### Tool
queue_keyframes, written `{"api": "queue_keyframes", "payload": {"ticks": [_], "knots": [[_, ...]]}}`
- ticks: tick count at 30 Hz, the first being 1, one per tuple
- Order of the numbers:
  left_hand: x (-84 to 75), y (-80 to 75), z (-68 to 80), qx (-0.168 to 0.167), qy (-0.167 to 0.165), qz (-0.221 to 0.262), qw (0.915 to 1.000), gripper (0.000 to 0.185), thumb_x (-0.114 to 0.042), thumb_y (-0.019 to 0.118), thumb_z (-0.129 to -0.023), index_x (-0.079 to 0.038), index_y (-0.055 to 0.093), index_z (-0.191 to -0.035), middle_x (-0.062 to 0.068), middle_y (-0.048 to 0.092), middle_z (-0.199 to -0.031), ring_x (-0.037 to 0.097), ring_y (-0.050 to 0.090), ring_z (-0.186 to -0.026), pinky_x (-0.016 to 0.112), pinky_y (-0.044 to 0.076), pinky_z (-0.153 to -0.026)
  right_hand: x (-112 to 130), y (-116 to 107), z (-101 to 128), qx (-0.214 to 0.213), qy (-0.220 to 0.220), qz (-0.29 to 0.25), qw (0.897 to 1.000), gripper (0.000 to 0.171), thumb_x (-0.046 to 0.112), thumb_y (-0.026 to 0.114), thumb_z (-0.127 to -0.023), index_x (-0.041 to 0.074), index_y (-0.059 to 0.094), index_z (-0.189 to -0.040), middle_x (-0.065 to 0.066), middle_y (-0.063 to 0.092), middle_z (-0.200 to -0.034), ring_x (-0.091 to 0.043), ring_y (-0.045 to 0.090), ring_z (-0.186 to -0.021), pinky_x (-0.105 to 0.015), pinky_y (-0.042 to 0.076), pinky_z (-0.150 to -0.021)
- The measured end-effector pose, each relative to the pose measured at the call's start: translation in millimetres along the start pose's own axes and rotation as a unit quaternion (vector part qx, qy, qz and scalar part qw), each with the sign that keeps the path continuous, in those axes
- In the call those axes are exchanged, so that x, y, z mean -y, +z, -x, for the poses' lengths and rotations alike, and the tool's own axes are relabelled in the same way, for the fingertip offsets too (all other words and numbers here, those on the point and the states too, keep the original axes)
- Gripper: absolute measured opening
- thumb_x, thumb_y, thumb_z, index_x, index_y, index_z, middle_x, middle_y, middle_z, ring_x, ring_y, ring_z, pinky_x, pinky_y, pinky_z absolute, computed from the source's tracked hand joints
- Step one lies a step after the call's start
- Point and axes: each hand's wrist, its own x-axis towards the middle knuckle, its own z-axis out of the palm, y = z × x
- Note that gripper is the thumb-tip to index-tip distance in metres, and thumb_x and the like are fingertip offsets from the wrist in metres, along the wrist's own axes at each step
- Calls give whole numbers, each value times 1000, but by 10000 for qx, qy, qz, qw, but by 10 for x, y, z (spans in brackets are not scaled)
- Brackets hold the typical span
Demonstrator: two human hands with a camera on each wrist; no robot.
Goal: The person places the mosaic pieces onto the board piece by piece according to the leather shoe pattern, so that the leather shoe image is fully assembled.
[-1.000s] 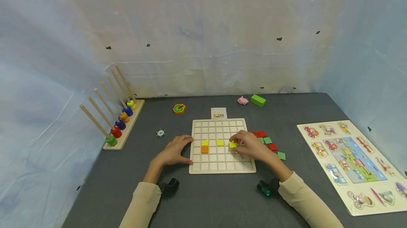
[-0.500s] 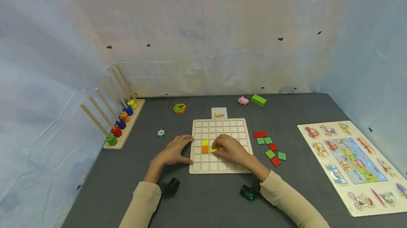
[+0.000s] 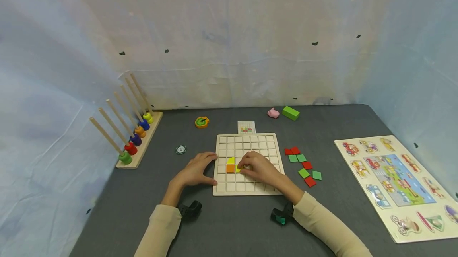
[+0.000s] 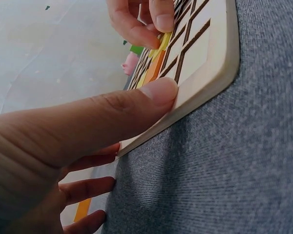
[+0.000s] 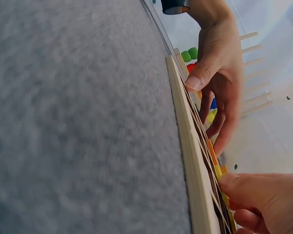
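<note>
Hands: left (image 3: 195,171) loosely bracing one grid board (image 3: 247,142), right (image 3: 259,168) pinching one yellow tile (image 3: 238,168).

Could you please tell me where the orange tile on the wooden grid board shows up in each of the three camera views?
Head: the orange tile sits in the grid board's left columns, just left of the right hand.
Left wrist: a thin orange strip beyond the left hand's thumb.
Right wrist: a narrow orange sliver along the board's top face, seen edge-on.
Shared landmark: the board's pale near edge.
</note>
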Motion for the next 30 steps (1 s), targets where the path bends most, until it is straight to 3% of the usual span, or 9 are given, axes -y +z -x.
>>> {"api": "queue_keyframes", "payload": {"ticks": [9, 13, 18, 23, 30], "knots": [[-1, 0, 4, 35, -29, 7, 10000, 88, -43, 81, -68, -12, 42, -140, 7, 36, -143, 29, 30, -132, 55, 25, -104, -72, -136, 70, -161, 32, -105, 9998, 11, 14, 72, -82, 11, 72, -93, -2, 61, -94, -13, 55, -84, -27, 47, -71], [-8, -6, 5, 8, -20, 45, 10000, 88, -43, 82, -67, -11, 42, -140, 8, 37, -143, 30, 31, -131, 55, 26, -103, -222, -298, 210, -381, 254, -295, 9985, 15, 11, 70, -83, 9, 70, -98, -3, 62, -94, -12, 57, -77, -25, 48, -65], [-14, -15, 14, 16, 1, 73, 10000, 89, -43, 81, -68, -10, 42, -140, 8, 37, -143, 31, 30, -132, 55, 25, -103, -441, -537, 459, -703, 479, 10, 9964, 16, 8, 70, -82, 6, 69, -98, -5, 62, -92, -13, 56, -72, -29, 48, -61], [-21, -19, 18, 5, 40, 76, 10000, 89, -42, 82, -68, -9, 42, -140, 8, 37, -142, 31, 31, -131, 55, 26, -103, -621, -768, 725, -867, 1003, 501, 9899, 20, 8, 73, -79, 6, 69, -99, -4, 60, -90, -16, 56, -74, -33, 47, -64], [-13, -12, 7, -9, 27, 32, 10000, 89, -42, 82, -67, -9, 43, -139, 8, 38, -142, 31, 32, -131, 56, 26, -102, -786, -971, 998, -525, 1909, 671, 9779, 26, 15, 73, -81, 4, 65, -104, -9, 58, -92, -20, 55, -78, -34, 46, -67]]}}
